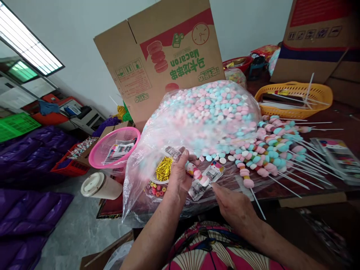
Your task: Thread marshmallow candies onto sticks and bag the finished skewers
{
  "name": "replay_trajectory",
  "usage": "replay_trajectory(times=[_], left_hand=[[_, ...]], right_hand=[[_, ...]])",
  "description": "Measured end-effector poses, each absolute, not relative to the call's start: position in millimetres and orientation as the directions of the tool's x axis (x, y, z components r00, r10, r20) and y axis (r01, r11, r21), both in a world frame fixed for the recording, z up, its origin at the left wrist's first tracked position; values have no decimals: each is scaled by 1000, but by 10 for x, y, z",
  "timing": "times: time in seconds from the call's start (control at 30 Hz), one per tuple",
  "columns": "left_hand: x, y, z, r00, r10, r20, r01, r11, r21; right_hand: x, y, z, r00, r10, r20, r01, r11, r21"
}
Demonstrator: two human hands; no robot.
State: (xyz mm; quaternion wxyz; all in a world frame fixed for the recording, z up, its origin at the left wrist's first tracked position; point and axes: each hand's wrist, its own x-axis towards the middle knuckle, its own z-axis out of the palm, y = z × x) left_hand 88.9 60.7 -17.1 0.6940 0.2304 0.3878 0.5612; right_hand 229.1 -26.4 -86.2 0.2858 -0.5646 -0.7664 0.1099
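Observation:
My left hand (180,174) is closed around a marshmallow skewer in a printed clear sleeve (201,180), gripping its upper end. My right hand (234,208) is just below the sleeve's lower end, fingers curled toward it; whether they pinch it is hard to see. A big clear bag of pink, blue and white marshmallows (208,112) lies behind the hands. To the right, a pile of finished marshmallow skewers (274,152) lies with their white sticks pointing right. Gold twist ties (164,168) sit in a small dish beside my left hand.
An orange basket (295,99) holding sticks stands at the back right. A pink basket (115,148) with printed sleeves and a lidded cup (99,185) sit on the left. Cardboard boxes (165,52) stand behind. Flat printed packets (339,157) lie at the far right. Purple bags cover the floor left.

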Motion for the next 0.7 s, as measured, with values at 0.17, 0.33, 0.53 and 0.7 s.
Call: replay_trajectory(times=[0.17, 0.33, 0.53, 0.7], left_hand=[[1159, 392, -299, 117, 941, -318, -624, 319, 714], [1007, 330, -409, 350, 864, -361, -572, 503, 648], [725, 641, -184, 25, 921, -388, -638, 313, 704], [707, 728, -87, -37, 835, -549, -704, 368, 608]], right_hand=[[2208, -247, -729, -200, 954, 223, 595, 299, -746], [2272, -181, -663, -198, 980, 12, 352, 82, -932], [2301, -229, -786, -224, 957, 185, 710, 290, -642], [2310, -263, -841, -251, 941, 229, 869, 323, -376]])
